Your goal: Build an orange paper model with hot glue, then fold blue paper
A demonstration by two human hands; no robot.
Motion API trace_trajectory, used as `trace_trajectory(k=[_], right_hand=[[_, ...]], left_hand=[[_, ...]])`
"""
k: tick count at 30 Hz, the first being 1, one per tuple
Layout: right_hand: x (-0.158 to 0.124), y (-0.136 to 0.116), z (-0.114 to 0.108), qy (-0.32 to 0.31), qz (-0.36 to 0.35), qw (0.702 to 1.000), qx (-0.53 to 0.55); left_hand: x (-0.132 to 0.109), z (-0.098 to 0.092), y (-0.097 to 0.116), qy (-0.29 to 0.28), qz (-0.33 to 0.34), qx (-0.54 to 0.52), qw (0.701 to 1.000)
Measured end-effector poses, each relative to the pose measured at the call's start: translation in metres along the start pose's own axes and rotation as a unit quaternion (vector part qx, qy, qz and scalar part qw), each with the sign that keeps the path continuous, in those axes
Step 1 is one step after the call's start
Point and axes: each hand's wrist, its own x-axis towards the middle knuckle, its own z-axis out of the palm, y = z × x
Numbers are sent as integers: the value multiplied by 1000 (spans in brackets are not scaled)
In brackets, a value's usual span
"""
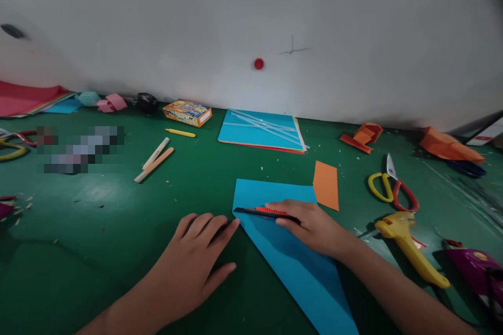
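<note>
A blue sheet of paper (286, 251), folded to a slanting edge on its left, lies on the green table in front of me. My right hand (306, 222) holds a utility knife (267, 213) with a black body and an orange part, laid flat across the paper. The knife's far end reaches the paper's left corner. Just left of that corner, my left hand (200, 256) rests palm down with its fingers spread, the index fingertip by the paper's edge. A small orange piece of paper (327, 186) lies beside the sheet's upper right.
A stack of coloured paper (259, 133) with clear strips on top lies farther back. To the right are scissors (393, 186), a yellow glue gun (412, 248) and folded orange paper (363, 137). Wooden sticks (155, 162), a yellow crayon (181, 133) and a small box (187, 112) lie left.
</note>
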Motion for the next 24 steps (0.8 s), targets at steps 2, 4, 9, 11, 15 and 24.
trace_trajectory(k=[2,4,9,11,15,24], right_hand=[[-1,1,1,0,-4,1000,-4],[-1,2,2,7,-9,1000,-11],[-2,3,3,13,-18,1000,-20],[-1,2,2,8,-17,1000,-17],[0,0,1,-7,-9,1000,-14],[1,0,3,-4,-3,1000,-9]], left_hand=[[0,0,0,1,-20,8,1000],[0,0,0,1,-32,9,999],[0,1,1,9,-44,11,999],[-1,1,1,6,-51,8,999],[-1,3,1,2,-65,-2,998],[4,0,3,-5,-82,-21,996]])
